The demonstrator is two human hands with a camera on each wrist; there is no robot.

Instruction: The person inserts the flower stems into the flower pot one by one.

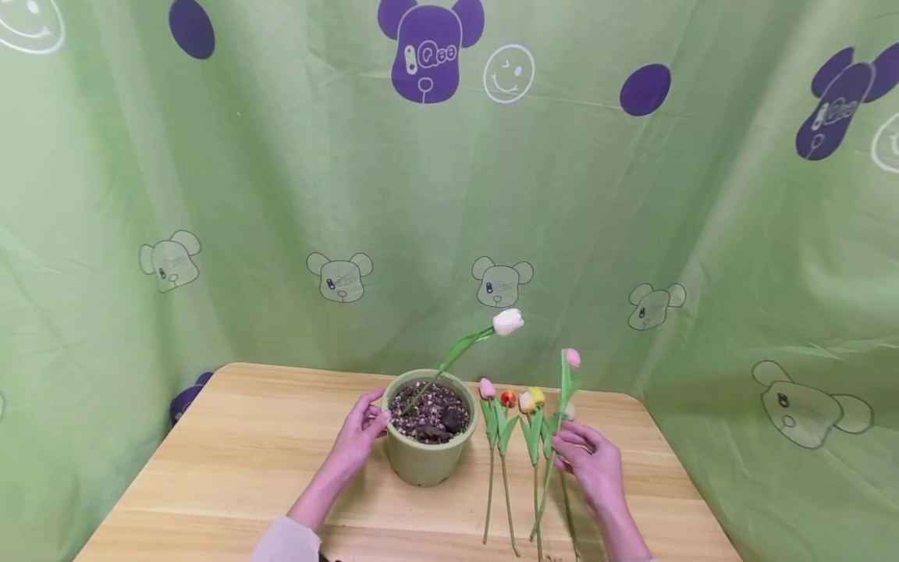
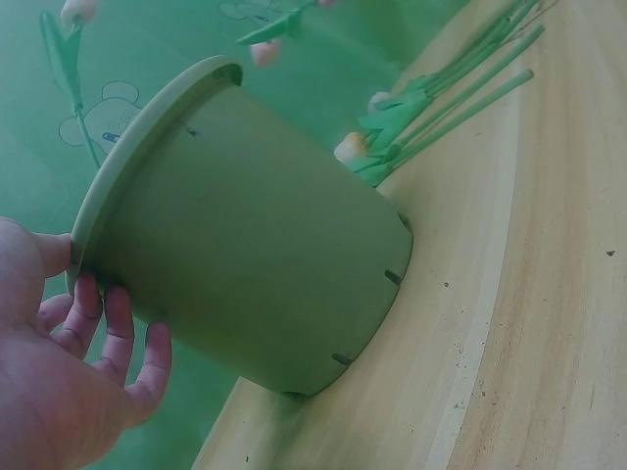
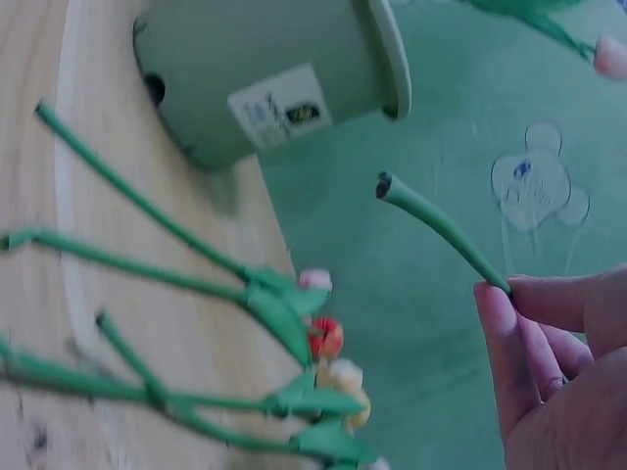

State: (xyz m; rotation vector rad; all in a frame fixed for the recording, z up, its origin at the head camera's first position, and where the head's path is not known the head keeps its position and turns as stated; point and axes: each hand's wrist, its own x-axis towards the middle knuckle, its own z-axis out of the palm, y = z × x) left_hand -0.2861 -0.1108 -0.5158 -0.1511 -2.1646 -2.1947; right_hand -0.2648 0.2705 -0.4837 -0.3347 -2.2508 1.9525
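A green flower pot (image 1: 424,462) filled with dark, speckled soil (image 1: 430,412) stands on the table. My left hand (image 1: 357,433) grips the left side of its rim, thumb on top and fingers beneath the lip in the left wrist view. One white artificial tulip (image 1: 508,321) is stuck in the soil and leans to the right. My right hand (image 1: 591,466) pinches the stem of a pink tulip (image 1: 572,357) between thumb and fingers. In the right wrist view the cut end of this stem (image 3: 431,217) points toward the pot.
Several more artificial tulips lie on the wooden table (image 1: 295,437) right of the pot, among them a pink tulip (image 1: 488,389), a red tulip (image 1: 508,399) and a yellow tulip (image 1: 537,396). A green printed curtain (image 1: 421,195) hangs behind the table and along both sides.
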